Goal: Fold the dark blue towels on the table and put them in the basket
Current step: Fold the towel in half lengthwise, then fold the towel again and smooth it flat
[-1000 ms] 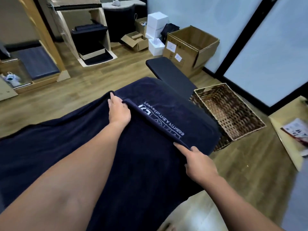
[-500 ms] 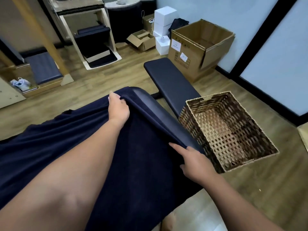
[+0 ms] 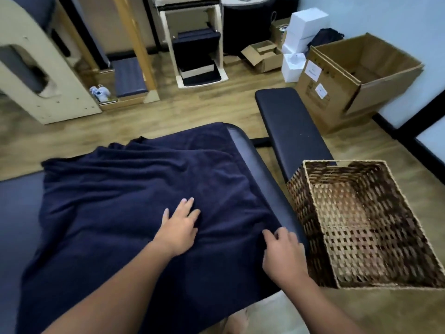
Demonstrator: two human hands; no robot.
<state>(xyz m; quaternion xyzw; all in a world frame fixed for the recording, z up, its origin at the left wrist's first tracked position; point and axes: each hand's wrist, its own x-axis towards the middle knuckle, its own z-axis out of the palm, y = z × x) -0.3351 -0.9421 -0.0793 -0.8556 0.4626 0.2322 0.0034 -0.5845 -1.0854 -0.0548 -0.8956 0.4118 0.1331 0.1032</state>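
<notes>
Towel (image 3: 125, 201) spread on table (image 3: 269, 189); L hand (image 3: 179, 225) flat on it, R hand (image 3: 281, 254) pinching its edge

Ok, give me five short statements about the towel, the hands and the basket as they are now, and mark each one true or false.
1. The left hand lies flat on the dark blue towel, fingers spread. True.
2. The wicker basket holds a folded towel. False: nothing lies in it; its woven bottom shows.
3. The right hand is at the towel's right edge, next to the padded table edge. True.
4. The basket sits to the left of the towel. False: it is to the right.
5. The towel is rolled into a tight bundle. False: it lies spread out and rumpled on the table.
</notes>
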